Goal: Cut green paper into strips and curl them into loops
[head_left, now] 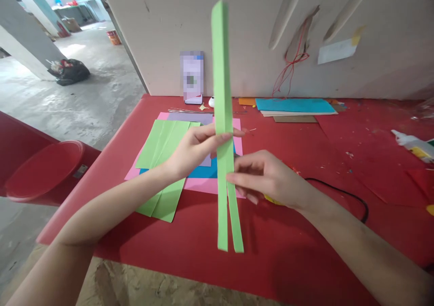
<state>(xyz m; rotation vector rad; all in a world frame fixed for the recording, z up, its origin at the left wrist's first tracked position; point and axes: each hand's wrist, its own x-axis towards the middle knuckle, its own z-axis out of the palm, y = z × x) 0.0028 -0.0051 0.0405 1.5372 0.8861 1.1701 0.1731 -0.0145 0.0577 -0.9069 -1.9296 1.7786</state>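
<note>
A long light-green paper strip (222, 80) stands upright in front of me, creased lengthwise, its lower end split into two narrow tails. My left hand (200, 148) pinches it around the middle, thumb in front and fingers behind. Just below, my right hand (261, 177) is closed on the right-hand tail near the top of the split. A small dark shape shows behind the strip by my right fingers; I cannot make out what it is. Several green paper sheets (166, 161) lie fanned out under my left forearm, over pink paper (200, 186), blue and lilac sheets.
A phone (192, 77) leans against the back panel. Blue foam-like sheets (294, 105) lie at the back of the red table (288, 261). A white bottle (412, 145) is at the right, a black cord (342, 190) near my right forearm. A red bucket (44, 172) stands left.
</note>
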